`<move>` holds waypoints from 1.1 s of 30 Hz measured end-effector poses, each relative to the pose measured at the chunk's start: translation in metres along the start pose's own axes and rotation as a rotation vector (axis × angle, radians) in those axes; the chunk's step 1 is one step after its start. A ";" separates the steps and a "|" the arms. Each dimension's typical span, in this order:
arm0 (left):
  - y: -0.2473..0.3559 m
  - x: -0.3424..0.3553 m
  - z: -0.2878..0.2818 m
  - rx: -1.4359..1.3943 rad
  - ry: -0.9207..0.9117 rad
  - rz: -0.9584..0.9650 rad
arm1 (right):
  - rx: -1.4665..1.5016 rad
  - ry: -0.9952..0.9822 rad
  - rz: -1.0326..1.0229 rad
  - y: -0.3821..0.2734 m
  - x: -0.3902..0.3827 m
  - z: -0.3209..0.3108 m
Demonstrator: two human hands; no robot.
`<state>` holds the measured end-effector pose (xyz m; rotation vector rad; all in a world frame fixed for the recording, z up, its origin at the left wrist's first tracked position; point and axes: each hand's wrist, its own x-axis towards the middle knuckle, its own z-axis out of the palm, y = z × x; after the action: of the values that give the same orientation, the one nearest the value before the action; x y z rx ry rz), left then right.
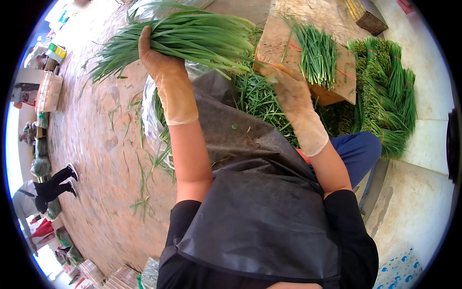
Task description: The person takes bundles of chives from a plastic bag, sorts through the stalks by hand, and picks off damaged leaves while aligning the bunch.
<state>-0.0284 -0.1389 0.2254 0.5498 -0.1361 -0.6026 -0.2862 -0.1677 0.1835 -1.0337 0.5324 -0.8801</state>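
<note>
My left hand [162, 67], in a tan glove, grips a big loose bunch of garlic chives [197, 41] with the thumb over the top. The leaf tips point left and the paler ends point right. My right hand [291, 94], also gloved, is at the pale ends beside the wooden block; its fingers are blurred, so their grip is unclear. On that wooden block [332, 96] lies a smaller bunch of chives [317, 53], with a red band [344, 73] by it. Below my hands, loose green leaves [262, 98] are heaped in front of my dark apron [260, 212].
Tied chive bundles [380, 86] are stacked right of the block. A woven basket [368, 17] stands at the far right. Clear plastic [151, 115] lies left of the leaf heap. Scraps litter the floor [106, 159]. Another person [50, 188] is at the left, near crates [49, 91].
</note>
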 end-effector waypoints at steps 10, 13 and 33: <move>0.044 0.076 -0.030 -0.056 0.066 -0.112 | -1.129 0.094 -0.795 0.001 0.005 0.000; -0.004 0.069 -0.002 -0.059 0.092 -0.127 | -1.385 0.172 -1.355 -0.016 0.031 0.033; -0.020 0.083 -0.020 -0.046 0.152 -0.286 | -0.708 0.066 -0.457 -0.039 0.053 0.009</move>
<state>0.0352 -0.1909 0.1950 0.5731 0.1022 -0.8365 -0.2645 -0.2165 0.2233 -1.8241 0.6996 -1.1614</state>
